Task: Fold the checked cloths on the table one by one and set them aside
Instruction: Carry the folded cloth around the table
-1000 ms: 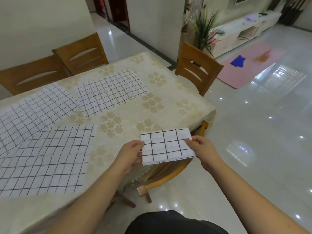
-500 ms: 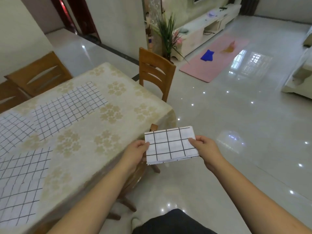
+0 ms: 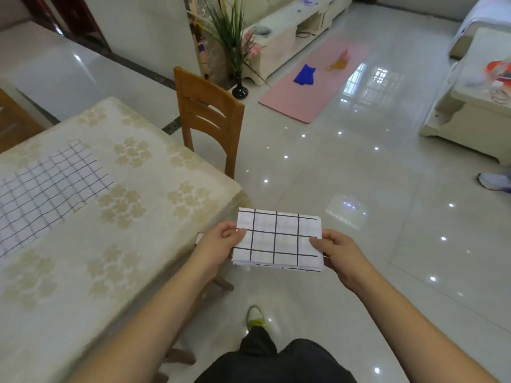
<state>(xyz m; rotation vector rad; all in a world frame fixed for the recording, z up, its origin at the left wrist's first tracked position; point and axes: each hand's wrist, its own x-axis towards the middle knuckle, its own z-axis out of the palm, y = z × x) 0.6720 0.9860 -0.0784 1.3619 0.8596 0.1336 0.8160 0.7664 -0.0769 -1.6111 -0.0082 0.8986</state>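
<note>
A folded white cloth with black checks (image 3: 279, 239) is held flat in the air, off the table's right end and above the floor. My left hand (image 3: 218, 246) pinches its left edge, thumb on top. My right hand (image 3: 336, 251) pinches its right edge the same way. An unfolded checked cloth (image 3: 47, 186) lies spread on the table (image 3: 116, 244) at the left, cut off by the frame edge.
A wooden chair (image 3: 208, 114) stands at the table's far right end. Glossy tiled floor (image 3: 345, 172) stretches to the right, with a pink mat (image 3: 315, 81), a potted plant (image 3: 232, 48), a low white cabinet (image 3: 470, 106) and someone's shoe (image 3: 495, 181).
The view has swung right, away from the table. The folded cloth, still held by both hands, now hangs over the floor beyond the table's end. Most spread cloths have left the view.
</note>
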